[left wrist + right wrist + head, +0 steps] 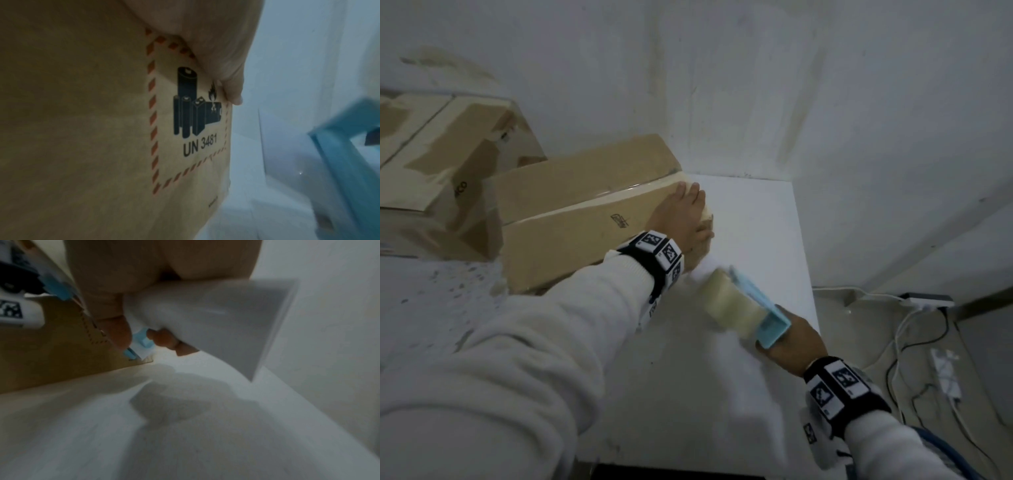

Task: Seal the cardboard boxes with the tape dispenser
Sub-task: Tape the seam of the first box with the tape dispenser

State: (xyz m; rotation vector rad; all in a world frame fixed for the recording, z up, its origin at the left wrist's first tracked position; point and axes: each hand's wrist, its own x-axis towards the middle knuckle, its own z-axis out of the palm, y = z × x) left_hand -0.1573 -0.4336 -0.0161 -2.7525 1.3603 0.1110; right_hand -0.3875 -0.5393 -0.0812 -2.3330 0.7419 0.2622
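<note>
Right hand [792, 342] grips blue plastic tape dispenser [743, 303], its pale tape roll motion-blurred, above smooth white table [750, 212]. Beyond it, left hand [681, 214] lies flat, fingers straight, on the taped brown cardboard box [571, 212] at its right end. Farther left, second box [431, 154] is cut off by the frame edge, with a torn patchy surface.

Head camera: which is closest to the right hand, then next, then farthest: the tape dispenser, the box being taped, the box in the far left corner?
1. Tape dispenser: held in the right hand.
2. Box being taped: up and left, under the left hand.
3. Corner box: far left, against the wall.
</note>
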